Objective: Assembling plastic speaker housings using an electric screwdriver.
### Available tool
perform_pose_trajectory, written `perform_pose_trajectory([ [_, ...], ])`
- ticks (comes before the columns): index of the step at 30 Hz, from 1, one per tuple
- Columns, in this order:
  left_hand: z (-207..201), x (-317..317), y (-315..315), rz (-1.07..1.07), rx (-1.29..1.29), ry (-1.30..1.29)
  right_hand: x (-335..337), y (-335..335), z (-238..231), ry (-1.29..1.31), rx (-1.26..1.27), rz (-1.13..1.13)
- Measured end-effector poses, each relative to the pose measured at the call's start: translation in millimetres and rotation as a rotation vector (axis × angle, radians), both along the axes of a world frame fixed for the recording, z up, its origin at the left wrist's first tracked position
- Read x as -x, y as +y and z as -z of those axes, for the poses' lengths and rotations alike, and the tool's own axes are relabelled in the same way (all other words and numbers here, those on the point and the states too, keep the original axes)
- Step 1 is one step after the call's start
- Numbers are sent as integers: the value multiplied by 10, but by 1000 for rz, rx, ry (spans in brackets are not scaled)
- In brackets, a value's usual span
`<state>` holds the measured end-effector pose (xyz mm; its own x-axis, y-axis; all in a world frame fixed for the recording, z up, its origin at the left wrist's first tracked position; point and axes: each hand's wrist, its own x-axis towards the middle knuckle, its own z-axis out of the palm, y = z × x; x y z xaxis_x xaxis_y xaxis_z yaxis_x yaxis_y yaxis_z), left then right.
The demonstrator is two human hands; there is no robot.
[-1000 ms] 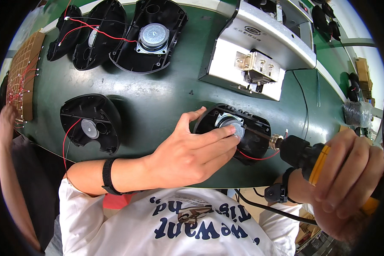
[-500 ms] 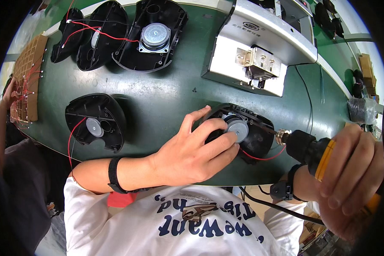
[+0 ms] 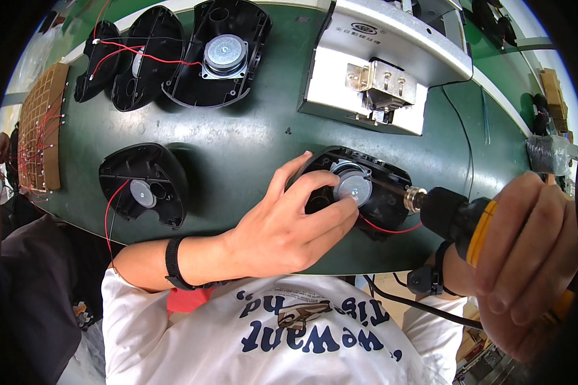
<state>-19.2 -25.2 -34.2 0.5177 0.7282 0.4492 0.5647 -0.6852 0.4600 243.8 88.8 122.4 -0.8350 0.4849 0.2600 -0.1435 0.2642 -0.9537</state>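
My left hand (image 3: pixel 295 221) curls over a black speaker housing (image 3: pixel 391 215) at the table's near edge. Its fingers grip the housing and the round grey speaker driver (image 3: pixel 353 186) inside, and its index fingertip reaches the far left rim. In my right hand (image 3: pixel 526 250) is a black and yellow electric screwdriver (image 3: pixel 452 208), held almost level. The slim bit points left into the housing beside the driver; whether the tip sits on a screw is too small to tell. A red wire (image 3: pixel 391 230) runs out of the housing below the bit.
A silver screw feeder machine (image 3: pixel 366 77) stands beyond my hands. Another housing with a driver (image 3: pixel 141 186) lies to the left, and several more (image 3: pixel 218 64) lie at the back left. A brown board with red wires (image 3: pixel 42 128) is at the far left, near another person. A tiny dark piece (image 3: pixel 288 131) lies mid-table.
The whole view has shifted slightly. My left hand still grips the housing, and the screwdriver bit remains in the housing beside the driver.
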Motion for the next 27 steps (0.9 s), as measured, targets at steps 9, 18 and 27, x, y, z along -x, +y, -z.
perform_pose_trajectory([
  [9,14,-3,-9,12,-1,-13,35,35,74,-45,27,-25],
  [18,29,-6,-14,21,3,-20,407,31,116,-99,23,-52],
  [27,35,-10,-29,-7,12,-36,502,-105,-33,-108,181,105],
])
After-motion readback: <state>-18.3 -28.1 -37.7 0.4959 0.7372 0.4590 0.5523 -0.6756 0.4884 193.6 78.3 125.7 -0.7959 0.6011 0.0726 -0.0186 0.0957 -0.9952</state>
